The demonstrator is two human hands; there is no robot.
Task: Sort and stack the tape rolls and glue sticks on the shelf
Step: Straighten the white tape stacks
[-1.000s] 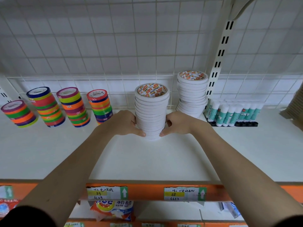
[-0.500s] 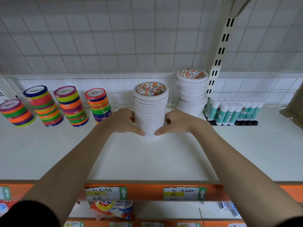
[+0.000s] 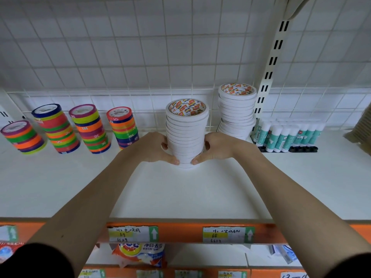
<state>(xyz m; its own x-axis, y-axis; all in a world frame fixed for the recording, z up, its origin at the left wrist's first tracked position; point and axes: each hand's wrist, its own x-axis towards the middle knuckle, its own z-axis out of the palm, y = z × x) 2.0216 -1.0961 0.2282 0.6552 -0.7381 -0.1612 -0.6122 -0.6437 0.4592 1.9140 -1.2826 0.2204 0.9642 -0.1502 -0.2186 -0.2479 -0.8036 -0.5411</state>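
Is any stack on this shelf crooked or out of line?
Yes. The rear stack of white tape rolls is uneven: its lower rolls jut out sideways. The white stack gripped by both hands looks straight, but stands forward of the row.

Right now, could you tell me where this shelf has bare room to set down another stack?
The widest bare patch is the shelf front, between the forearms. Another lies right of the right hand, before the glue sticks. The back row is crowded: coloured tape stacks, held white stack, rear white stack.
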